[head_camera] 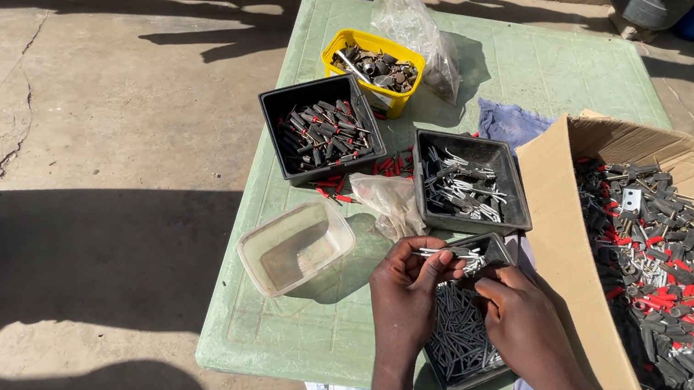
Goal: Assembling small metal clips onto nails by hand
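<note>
I am watching the left hand (406, 292) pinching thin metal pins (444, 253) over the black tray (462, 334) while the right hand (525, 324), half curled, is picking out 1 more, calling for a fine pinch.

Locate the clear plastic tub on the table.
In the head view, the clear plastic tub sits near the green table's left edge, left of the left hand.

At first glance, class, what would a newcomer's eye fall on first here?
Probably the two hands at bottom centre: the left hand pinches a bundle of silver pins over a black tray, with the right hand beside it. Next, the cardboard box of red and grey parts at right, and the yellow tub at the table's far end.
</note>
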